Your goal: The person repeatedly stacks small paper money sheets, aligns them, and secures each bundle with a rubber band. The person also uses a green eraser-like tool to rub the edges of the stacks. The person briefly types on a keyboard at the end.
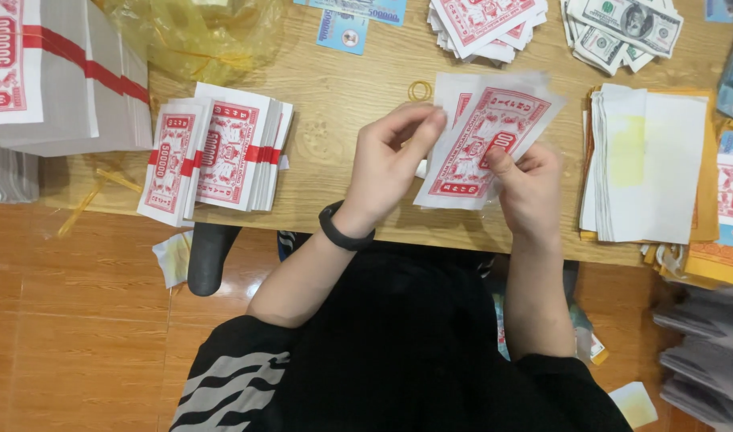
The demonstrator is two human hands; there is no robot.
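— Both hands meet over the wooden table (342, 96): the left hand (394, 160) pinches the top edge of a thin sheaf of red-and-white paper notes (482, 144), the right hand (530, 188) clamps its lower corner.

— Which step?

— Counting or squaring them, I'd judge. Banded bundles (214, 156) lie left of the sheaf, a rubber band (419, 90) just above it; banding would need one hand freed.

both hands, left (394, 160) and right (526, 188), gripping a red-printed paper note stack (482, 144), banded bundles (214, 156) beside, wooden table (334, 88)
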